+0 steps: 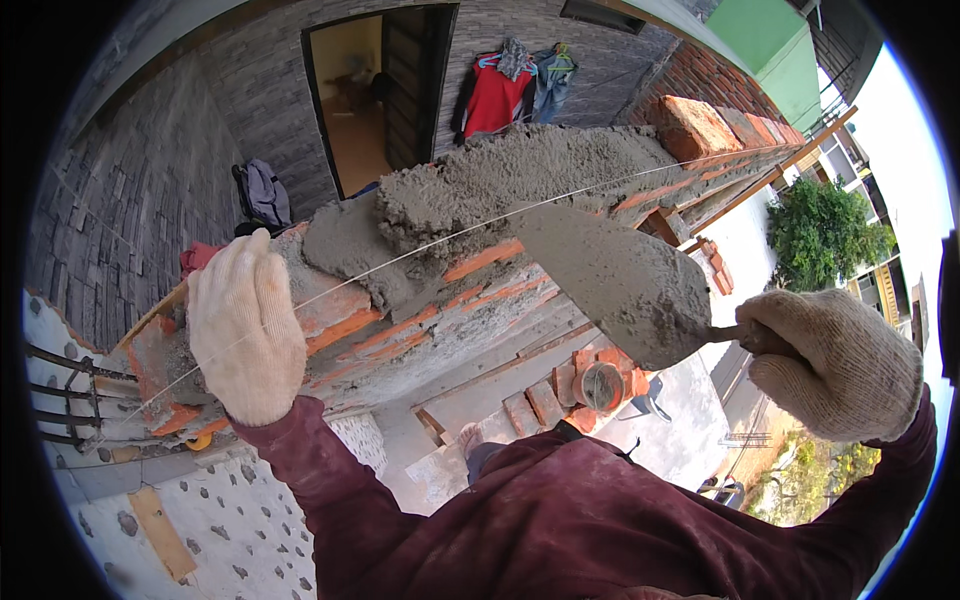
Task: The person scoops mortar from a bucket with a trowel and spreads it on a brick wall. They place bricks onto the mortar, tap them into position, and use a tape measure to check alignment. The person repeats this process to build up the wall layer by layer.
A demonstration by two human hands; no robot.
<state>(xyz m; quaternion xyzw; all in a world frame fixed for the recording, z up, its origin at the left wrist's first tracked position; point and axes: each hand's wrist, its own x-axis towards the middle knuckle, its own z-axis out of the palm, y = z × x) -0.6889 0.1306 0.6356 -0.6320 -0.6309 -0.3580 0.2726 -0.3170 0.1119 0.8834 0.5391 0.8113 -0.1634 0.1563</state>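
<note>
My right hand (845, 365), in a knitted off-white glove, is closed round the handle of a trowel (625, 285). Wet grey mortar coats the broad blade, whose tip reaches the edge of the brick wall (340, 312). A thick, lumpy bed of mortar (530, 175) covers much of the wall's top, and a smoother patch (345, 240) lies nearer the left. My left hand (250, 330), gloved likewise, lies stretched out over bricks at the wall's left end; its palm is hidden. A taut white string (420, 250) runs along the wall, passing by the left hand.
Laid bricks (710, 130) continue at the wall's far right. Below stand a round bucket (602, 386) and loose bricks (535, 405). Beyond the wall are a doorway (350, 110), hanging clothes (495, 95) and a backpack (265, 192). Metal bars (65, 395) stick out at left.
</note>
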